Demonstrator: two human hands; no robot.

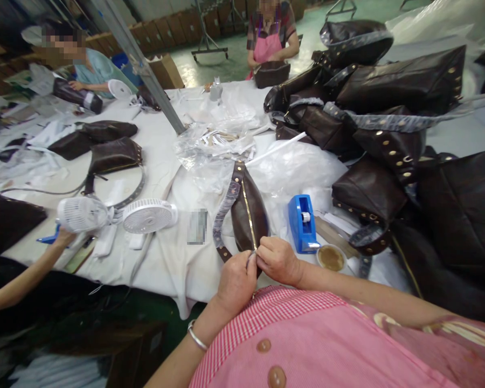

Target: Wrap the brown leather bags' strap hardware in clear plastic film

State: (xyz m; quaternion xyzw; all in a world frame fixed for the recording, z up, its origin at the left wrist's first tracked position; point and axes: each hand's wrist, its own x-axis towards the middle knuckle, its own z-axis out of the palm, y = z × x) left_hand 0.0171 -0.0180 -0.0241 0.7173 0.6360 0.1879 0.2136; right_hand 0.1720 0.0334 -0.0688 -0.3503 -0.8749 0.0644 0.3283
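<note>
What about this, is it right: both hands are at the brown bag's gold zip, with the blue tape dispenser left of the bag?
Not quite: in the head view, the blue tape dispenser stands right of the brown bag. The left hand and right hand are indeed at its gold zip.

The left grip (pixel 237 277) and the right grip (pixel 278 260) are held close together in front of the body, with the fingers curled inward and the tips pinched. The left forearm (pixel 181 347) is angled upward from the lower left, while the right forearm (pixel 355 291) is extended from the right, sloped only slightly. The knuckles are turned upward.
</note>
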